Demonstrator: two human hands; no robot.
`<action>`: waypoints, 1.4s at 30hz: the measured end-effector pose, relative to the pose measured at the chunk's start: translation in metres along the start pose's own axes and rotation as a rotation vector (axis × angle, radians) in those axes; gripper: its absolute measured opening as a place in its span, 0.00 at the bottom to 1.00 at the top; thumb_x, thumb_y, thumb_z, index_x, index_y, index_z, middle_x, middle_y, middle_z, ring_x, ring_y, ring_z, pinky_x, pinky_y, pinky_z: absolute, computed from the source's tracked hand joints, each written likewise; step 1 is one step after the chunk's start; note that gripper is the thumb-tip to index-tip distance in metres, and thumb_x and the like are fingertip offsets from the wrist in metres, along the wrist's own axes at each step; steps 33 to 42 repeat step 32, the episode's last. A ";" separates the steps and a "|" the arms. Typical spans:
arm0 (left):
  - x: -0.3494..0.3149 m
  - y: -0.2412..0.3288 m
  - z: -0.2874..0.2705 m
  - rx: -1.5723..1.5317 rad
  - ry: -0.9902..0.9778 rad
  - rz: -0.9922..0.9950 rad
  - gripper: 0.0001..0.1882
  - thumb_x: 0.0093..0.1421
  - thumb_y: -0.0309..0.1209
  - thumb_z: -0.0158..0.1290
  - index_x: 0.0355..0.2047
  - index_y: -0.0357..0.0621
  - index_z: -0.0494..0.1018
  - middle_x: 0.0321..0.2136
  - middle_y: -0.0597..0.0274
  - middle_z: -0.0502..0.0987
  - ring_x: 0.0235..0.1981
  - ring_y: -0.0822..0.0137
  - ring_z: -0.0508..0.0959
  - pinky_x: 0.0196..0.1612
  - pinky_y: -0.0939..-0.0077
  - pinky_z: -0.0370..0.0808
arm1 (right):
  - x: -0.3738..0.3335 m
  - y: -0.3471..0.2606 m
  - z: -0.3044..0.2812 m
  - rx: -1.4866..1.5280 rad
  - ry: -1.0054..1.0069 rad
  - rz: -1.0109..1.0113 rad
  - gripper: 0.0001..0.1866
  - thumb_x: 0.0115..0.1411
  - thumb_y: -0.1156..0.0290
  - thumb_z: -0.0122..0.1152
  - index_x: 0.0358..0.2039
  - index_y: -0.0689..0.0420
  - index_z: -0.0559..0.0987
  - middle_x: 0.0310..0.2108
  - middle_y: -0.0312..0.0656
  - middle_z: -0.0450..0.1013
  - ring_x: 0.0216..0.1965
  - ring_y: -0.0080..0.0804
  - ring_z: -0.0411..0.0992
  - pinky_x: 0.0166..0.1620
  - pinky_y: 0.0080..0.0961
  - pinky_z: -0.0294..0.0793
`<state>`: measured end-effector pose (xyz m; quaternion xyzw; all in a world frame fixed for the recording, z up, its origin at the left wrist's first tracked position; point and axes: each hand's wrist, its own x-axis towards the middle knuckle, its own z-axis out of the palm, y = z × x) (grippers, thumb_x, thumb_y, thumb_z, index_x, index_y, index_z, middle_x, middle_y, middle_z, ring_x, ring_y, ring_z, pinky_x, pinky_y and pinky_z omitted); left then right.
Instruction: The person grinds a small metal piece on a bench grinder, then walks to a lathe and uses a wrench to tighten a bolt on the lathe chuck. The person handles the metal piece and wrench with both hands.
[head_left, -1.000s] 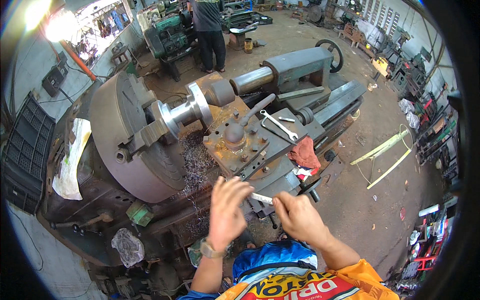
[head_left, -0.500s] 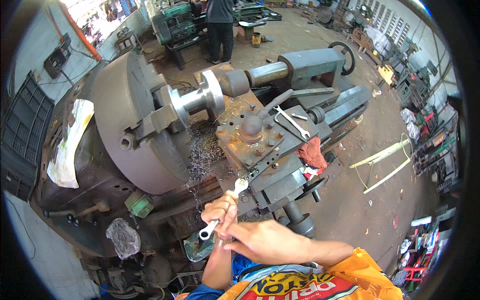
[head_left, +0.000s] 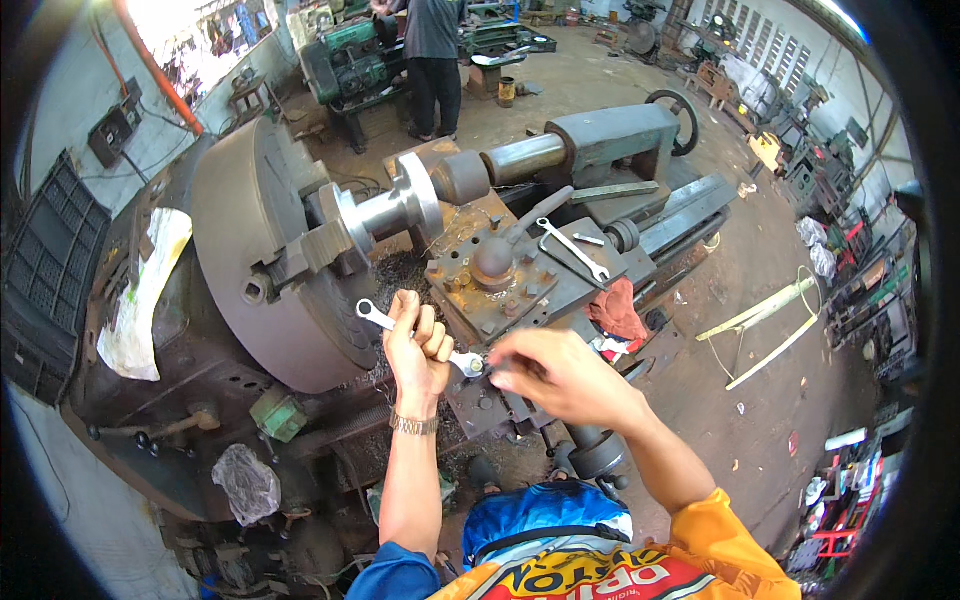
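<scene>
My left hand (head_left: 415, 350) is closed around a shiny wrench (head_left: 374, 314). One ring end sticks out past the thumb toward the chuck. The other end lies at the near edge of the lathe's carriage (head_left: 485, 405), around or against what looks like a bolt head. My right hand (head_left: 565, 375) hovers just right of that end, fingers bent and thumb apart, with nothing visible in it. Beyond both hands stands the rusty square tool post (head_left: 493, 285) with its ball-hubbed lever. A bright flanged metal workpiece (head_left: 395, 205) sits in the large chuck (head_left: 270, 270).
A second wrench (head_left: 573, 248) lies on the carriage, near a red-brown rag (head_left: 614, 308). Metal shavings lie below the workpiece. The tailstock (head_left: 612, 140) stands at the far right of the bed. Another person (head_left: 434, 70) stands by a green machine (head_left: 350, 62) at the back.
My left hand has moved up and forward, swinging the wrench so its free end points toward the chuck. My right hand has come off my left and moved to the wrench's far end.
</scene>
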<state>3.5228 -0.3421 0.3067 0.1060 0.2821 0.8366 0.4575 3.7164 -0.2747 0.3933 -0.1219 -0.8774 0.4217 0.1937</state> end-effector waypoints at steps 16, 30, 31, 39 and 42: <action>0.027 -0.019 0.033 0.650 -0.093 -0.023 0.05 0.61 0.25 0.56 0.34 0.42 0.69 0.20 0.77 0.65 0.15 0.84 0.57 0.17 0.82 0.51 | 0.173 0.060 -0.009 -0.522 -0.415 -0.415 0.13 0.66 0.62 0.57 0.34 0.60 0.77 0.35 0.51 0.78 0.43 0.55 0.76 0.45 0.48 0.74; 0.001 -0.021 0.036 1.316 -0.198 0.343 0.12 0.57 0.30 0.62 0.36 0.34 0.75 0.29 0.54 0.76 0.28 0.65 0.74 0.34 0.67 0.72 | 0.100 0.058 -0.055 -0.824 -0.289 -0.261 0.17 0.66 0.54 0.54 0.37 0.57 0.76 0.31 0.47 0.79 0.42 0.46 0.79 0.41 0.43 0.77; -0.004 -0.019 0.031 1.288 -0.246 0.329 0.11 0.57 0.30 0.62 0.36 0.36 0.76 0.31 0.55 0.77 0.28 0.66 0.75 0.34 0.68 0.72 | 0.090 0.061 -0.061 -0.841 -0.315 -0.194 0.18 0.65 0.53 0.55 0.39 0.57 0.77 0.33 0.48 0.80 0.44 0.45 0.79 0.43 0.42 0.77; -0.011 -0.012 0.024 1.243 -0.315 0.372 0.11 0.60 0.33 0.61 0.40 0.40 0.77 0.33 0.60 0.78 0.30 0.65 0.76 0.36 0.70 0.73 | 0.075 0.064 -0.068 -0.913 -0.252 -0.377 0.22 0.66 0.50 0.55 0.48 0.56 0.78 0.44 0.56 0.79 0.45 0.48 0.80 0.56 0.42 0.74; -0.011 -0.012 0.024 1.243 -0.315 0.372 0.11 0.60 0.33 0.61 0.40 0.40 0.77 0.33 0.60 0.78 0.30 0.65 0.76 0.36 0.70 0.73 | 0.075 0.064 -0.068 -0.913 -0.252 -0.377 0.22 0.66 0.50 0.55 0.48 0.56 0.78 0.44 0.56 0.79 0.45 0.48 0.80 0.56 0.42 0.74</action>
